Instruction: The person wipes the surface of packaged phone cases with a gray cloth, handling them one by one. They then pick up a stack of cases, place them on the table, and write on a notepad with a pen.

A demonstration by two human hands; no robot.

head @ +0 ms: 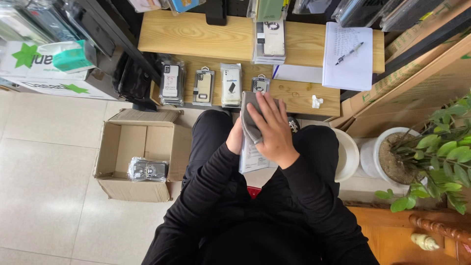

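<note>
Right hand (271, 128) lies flat, fingers spread, pressing a grey cloth (249, 118) onto a packaged phone case (251, 158). Left hand (235, 138), at nine o'clock, grips the package edge, above the lap.

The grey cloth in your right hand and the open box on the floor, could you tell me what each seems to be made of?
The grey cloth looks like soft matte fabric, perhaps microfibre: it folds limply under the right hand. The open box looks like plain brown corrugated cardboard, dull, with creased flaps. The packaged item inside it seems wrapped in glossy clear plastic, judging by its reflections.
</note>
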